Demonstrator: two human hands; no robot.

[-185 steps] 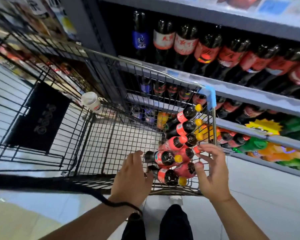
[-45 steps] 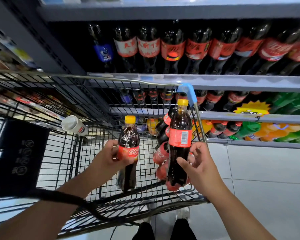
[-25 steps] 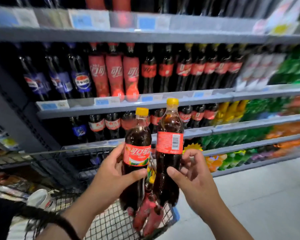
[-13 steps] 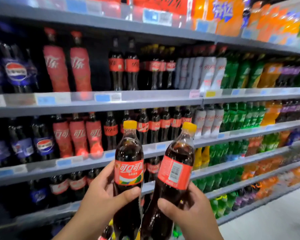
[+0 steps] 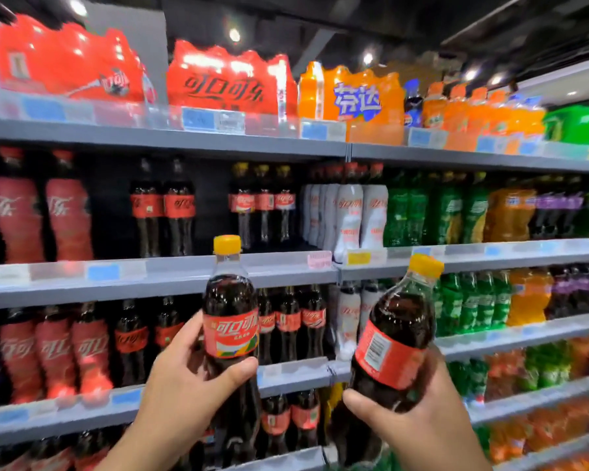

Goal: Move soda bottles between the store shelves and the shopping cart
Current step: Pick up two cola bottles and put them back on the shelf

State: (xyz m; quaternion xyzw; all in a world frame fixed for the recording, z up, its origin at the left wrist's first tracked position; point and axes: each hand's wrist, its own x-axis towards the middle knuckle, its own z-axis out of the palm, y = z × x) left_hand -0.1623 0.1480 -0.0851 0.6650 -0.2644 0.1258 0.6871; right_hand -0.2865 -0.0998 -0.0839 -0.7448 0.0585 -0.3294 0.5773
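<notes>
Shelf gap [image 5: 212,209] above left-hand bottle [image 5: 230,321]; right-hand bottle [image 5: 393,345] tilted, apart.

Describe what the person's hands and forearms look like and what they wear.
The left hand and right hand are bare: no gloves, rings or watch show. The left forearm and right forearm are uncovered too, with no sleeve, strap or marking in view.

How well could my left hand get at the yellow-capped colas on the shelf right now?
Probably not to grab one: the left hand is full, gripping a cola bottle. The way itself looks free, since nothing on the shelf stands in front of the yellow-capped colas, up and to its right.
</notes>
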